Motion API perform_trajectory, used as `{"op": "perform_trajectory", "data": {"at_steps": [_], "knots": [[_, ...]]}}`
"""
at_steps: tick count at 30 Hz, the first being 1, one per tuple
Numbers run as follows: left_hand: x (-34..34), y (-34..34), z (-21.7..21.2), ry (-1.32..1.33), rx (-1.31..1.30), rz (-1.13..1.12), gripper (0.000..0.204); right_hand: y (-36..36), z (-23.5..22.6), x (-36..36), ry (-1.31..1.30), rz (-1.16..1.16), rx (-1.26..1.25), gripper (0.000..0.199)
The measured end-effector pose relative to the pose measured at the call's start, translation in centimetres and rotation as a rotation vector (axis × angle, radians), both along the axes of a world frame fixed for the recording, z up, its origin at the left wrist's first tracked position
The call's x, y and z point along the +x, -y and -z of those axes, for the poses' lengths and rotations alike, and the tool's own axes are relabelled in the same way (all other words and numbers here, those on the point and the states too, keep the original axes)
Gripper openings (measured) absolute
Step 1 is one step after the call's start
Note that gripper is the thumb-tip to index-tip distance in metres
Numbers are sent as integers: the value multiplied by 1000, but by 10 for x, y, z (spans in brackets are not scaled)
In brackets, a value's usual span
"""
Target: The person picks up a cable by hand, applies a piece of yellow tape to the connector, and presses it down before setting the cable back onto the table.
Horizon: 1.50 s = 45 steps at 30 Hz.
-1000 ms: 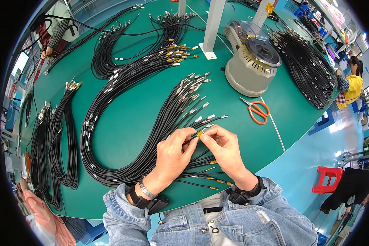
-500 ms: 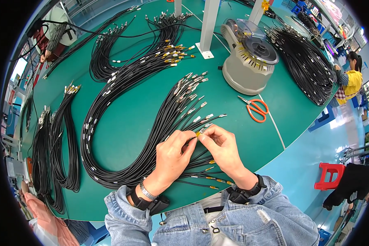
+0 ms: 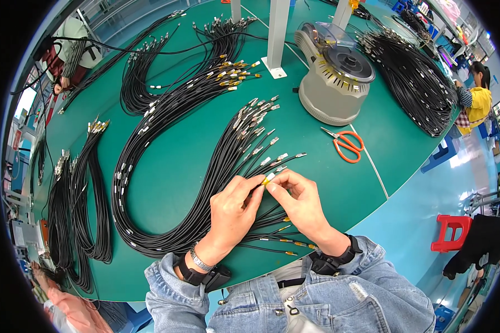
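Both hands meet over the front of the green table. My left hand [image 3: 232,208] is closed, thumb and forefinger pinching a black cable just behind its tip. The cable's end [image 3: 268,178] has a pale connector and a bit of yellow tape. My right hand [image 3: 301,202] pinches that same taped end from the other side, so the fingertips nearly touch. Beneath and left of the hands curves a thick bundle of black cables [image 3: 189,213] with silvery connectors. Several cable ends with yellow tape [image 3: 298,243] stick out below my right hand.
A grey round tape dispenser [image 3: 336,83] stands beyond my hands, near a metal post [image 3: 276,41]. Orange-handled scissors [image 3: 348,146] lie before it. More cable bundles lie left [image 3: 97,211] and far right [image 3: 408,83]. A red stool [image 3: 451,233] is on the floor; other people sit around the table.
Both hands keep their pinch and barely move. The connector and yellow tape between the fingertips have tilted slightly and show more. The whole view has shifted a little.
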<state>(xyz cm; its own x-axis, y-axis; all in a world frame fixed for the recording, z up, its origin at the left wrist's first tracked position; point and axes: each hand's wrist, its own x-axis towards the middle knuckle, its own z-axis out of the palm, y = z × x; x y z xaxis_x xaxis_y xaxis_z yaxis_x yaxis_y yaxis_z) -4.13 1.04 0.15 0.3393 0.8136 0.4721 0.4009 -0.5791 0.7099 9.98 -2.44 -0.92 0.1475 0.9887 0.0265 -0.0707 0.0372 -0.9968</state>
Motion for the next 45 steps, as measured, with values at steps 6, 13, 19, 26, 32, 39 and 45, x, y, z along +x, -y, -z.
{"op": "perform_trajectory", "data": {"at_steps": [6,13,19,26,32,39,45], "knots": [[0,0,-2,75,-136,5,21,2,-4,1,-7,-14,-28,12],[-2,-1,6,188,-336,77,16,2,-2,2,-11,-17,-11,13],[-8,-6,-1,405,-804,210,16,2,0,4,26,-37,-16,13],[-12,-11,-7,466,-1018,333,15,1,1,4,34,-46,10,14],[-14,-12,-3,550,-1080,385,13,1,0,3,-2,-53,8,15],[-12,-12,-8,462,-967,266,10,2,0,5,2,-52,-1,15],[-6,-5,-5,206,-559,109,6,2,1,5,-11,-43,-9,15]]}}
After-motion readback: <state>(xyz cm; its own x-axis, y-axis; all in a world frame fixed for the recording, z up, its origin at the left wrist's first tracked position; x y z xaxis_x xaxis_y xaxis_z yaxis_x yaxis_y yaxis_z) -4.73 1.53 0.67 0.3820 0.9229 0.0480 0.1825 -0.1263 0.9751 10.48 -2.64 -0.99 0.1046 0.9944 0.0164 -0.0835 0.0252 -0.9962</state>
